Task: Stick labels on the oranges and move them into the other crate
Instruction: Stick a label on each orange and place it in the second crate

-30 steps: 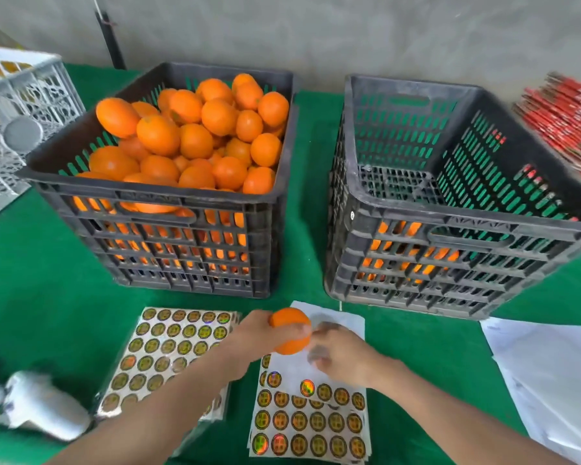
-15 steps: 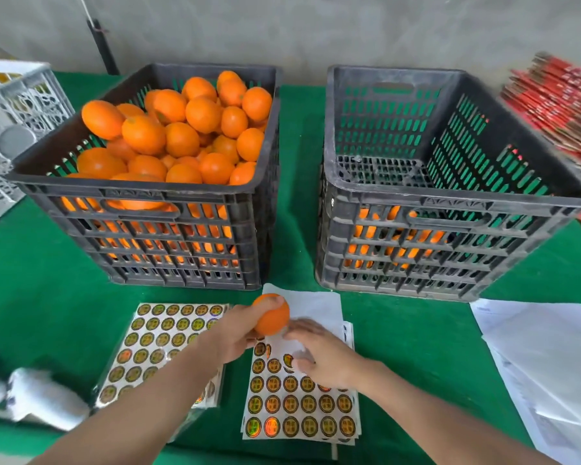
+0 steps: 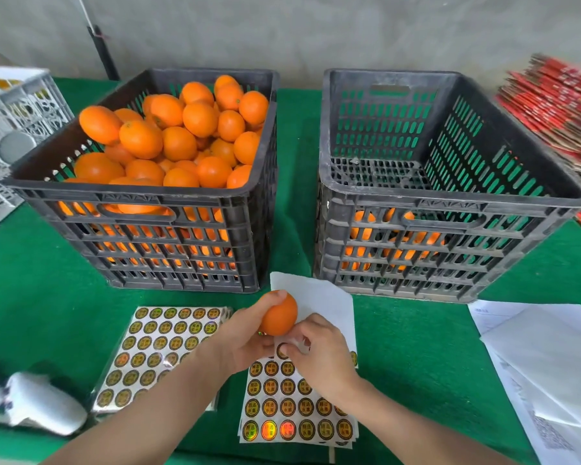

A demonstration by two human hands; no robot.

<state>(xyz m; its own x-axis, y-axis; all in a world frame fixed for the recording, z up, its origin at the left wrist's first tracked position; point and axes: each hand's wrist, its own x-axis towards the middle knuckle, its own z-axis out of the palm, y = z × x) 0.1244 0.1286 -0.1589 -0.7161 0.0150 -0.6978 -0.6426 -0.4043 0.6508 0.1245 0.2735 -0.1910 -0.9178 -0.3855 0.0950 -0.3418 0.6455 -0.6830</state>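
Head view: gripping orange [image 3: 280,314] in left hand [image 3: 245,346], pinching label [image 3: 282,350] at sheet [image 3: 287,409] with right hand [image 3: 323,358]. Press flat onto smooth peel (rub edges down).

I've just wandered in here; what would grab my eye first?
The left crate stands out, heaped with bright oranges, beside the right crate, which holds only a few at its bottom. In front, above the green cloth, the left hand grips one orange while the right hand pinches a label over a sheet of round gold stickers.
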